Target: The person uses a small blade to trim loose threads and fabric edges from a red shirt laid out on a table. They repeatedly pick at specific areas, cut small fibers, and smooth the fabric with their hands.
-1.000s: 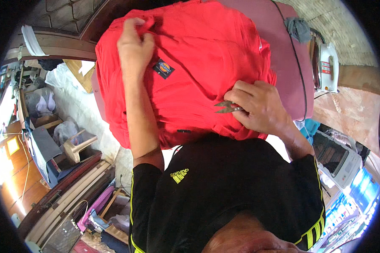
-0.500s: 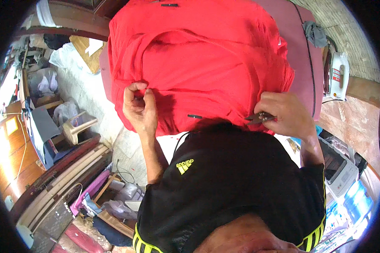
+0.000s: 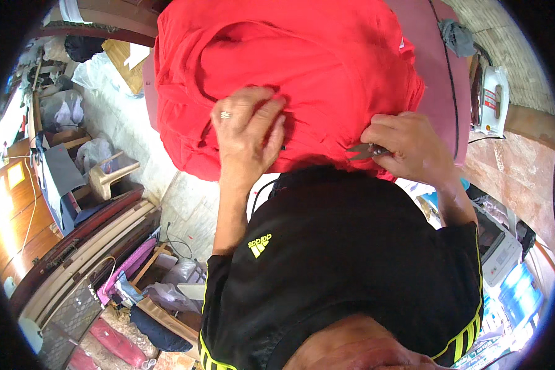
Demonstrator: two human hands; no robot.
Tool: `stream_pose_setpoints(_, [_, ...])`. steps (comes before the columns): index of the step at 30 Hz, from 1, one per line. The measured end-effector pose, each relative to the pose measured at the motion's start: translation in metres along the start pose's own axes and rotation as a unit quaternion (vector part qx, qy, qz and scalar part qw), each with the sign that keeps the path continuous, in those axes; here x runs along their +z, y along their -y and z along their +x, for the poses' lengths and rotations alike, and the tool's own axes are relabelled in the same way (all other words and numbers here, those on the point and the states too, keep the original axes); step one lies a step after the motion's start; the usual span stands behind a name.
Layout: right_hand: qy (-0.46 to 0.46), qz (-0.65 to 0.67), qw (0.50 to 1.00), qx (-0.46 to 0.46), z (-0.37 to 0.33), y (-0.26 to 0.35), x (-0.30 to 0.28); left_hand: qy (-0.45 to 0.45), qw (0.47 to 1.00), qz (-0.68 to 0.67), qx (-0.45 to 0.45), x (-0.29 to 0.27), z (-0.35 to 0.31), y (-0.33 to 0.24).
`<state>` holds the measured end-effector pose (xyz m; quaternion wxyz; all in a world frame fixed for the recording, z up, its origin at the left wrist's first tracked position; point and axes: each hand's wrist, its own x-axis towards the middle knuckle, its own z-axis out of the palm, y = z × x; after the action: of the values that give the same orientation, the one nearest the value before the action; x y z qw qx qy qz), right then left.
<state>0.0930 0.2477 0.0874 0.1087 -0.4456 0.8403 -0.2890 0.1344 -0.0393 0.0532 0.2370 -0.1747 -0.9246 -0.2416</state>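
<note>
A red garment (image 3: 283, 68) with a wide rounded neckline lies spread in loose folds in front of me. My left hand (image 3: 246, 132), a ring on one finger, is palm down on the cloth below the neckline. Its fingers are bent and slightly apart, with no tool in them. Beside its thumb a small dark tag on the garment is mostly covered. My right hand (image 3: 407, 148) is closed round small metal thread snips (image 3: 359, 152), whose blades point left over the garment's near right edge. Whether the blades touch the cloth I cannot tell.
Beneath the garment is a mauve padded board (image 3: 435, 80) crossed by a black cord. A grey rag (image 3: 456, 38) and a white iron (image 3: 493, 102) are at the right. Cluttered bags, a small wooden stool (image 3: 111, 176) and long wooden rails (image 3: 86, 250) fill the left side.
My left hand has moved right and inward over the garment, and its pinched fingers have spread somewhat. My right hand, still holding the snips, has shifted slightly up and left.
</note>
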Motion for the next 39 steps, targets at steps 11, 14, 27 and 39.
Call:
stream_pose_setpoints(11, [-0.007, -0.004, 1.000, -0.019, -0.010, -0.008, 0.010, -0.079, 0.989, -0.019, -0.120, 0.054, -0.067, 0.001])
stream_pose_setpoints(14, [0.044, 0.031, 0.998, -0.028, 0.000, -0.010, -0.009, -0.116, 0.985, -0.052, -0.115, 0.037, -0.057, -0.004])
stream_pose_setpoints(27, [-0.109, 0.087, 0.955, -0.260, 0.215, -0.002, 0.013, -0.265, 0.944, 0.023, -0.196, 0.008, -0.014, 0.062])
stream_pose_setpoints(39, [0.052, 0.084, 0.971, -0.217, 0.315, 0.006, 0.020, -0.230, 0.828, -0.320, -0.399, -0.022, -0.015, 0.068])
